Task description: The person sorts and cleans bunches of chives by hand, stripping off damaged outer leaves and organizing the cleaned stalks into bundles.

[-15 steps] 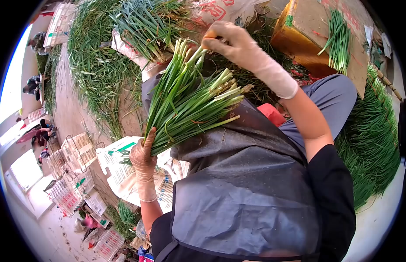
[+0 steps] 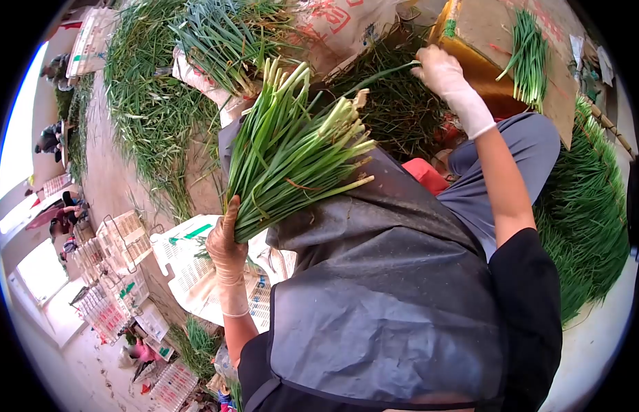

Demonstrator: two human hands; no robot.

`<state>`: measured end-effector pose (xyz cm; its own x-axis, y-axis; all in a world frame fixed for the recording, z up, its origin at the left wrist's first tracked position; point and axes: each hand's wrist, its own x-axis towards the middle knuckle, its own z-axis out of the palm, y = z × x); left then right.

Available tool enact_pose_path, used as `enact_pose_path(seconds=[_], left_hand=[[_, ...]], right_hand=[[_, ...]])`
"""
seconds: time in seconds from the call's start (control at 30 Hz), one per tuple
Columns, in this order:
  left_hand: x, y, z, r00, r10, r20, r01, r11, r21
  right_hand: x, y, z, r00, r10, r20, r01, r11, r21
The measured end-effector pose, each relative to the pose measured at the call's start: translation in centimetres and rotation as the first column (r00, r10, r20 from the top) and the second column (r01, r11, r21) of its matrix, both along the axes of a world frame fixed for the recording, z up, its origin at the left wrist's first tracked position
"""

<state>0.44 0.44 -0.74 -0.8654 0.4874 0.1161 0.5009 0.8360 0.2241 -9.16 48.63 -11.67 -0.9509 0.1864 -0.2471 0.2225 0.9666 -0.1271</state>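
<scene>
My left hand [image 2: 227, 240], in a thin pale glove, is closed around the leafy end of a bunch of garlic chives [image 2: 285, 151]. The pale stem ends fan out upward and to the right above my apron. My right hand [image 2: 441, 71], also gloved, is held up at the right, apart from the bunch. Its fingers pinch a single long green leaf [image 2: 385, 71], which trails left toward the bunch. Whether the leaf's far end still touches the bunch is unclear.
Another bundle of greens [image 2: 227, 41] lies at the top, beside a heap of loose leaves [image 2: 144, 96]. A tied bunch [image 2: 530, 58] rests on a box [image 2: 481, 27]. A large green pile [image 2: 587, 220] stands at right. Other people [image 2: 51, 137] and plastic crates [image 2: 124, 240] are at far left.
My right hand has moved right, away from the stem ends, drawing out a long leaf. The left hand keeps its hold on the bunch, nearly in place.
</scene>
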Motion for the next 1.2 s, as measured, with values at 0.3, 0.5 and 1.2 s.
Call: enact_pose_path(seconds=[0.3,0.5,1.2], left_hand=[[0.8,0.7,-1.1,0.998,0.054,-0.02,-0.053,0.997,0.053],[1.1,0.8,-1.2,0.997,0.054,-0.055,-0.048,0.994,0.094],[1.5,0.7,-2.2,0.985,0.129,0.116,-0.149,0.971,0.186]], right_hand=[[3.1,-9.1,6.8,0.947,-0.116,-0.3,-0.269,0.229,-0.936],[-1.8,1.4,-3.5,0.967,-0.174,-0.188,0.104,0.937,-0.333],[1.3,-11.1,8.4,0.993,0.12,0.018,0.016,0.022,-1.0]])
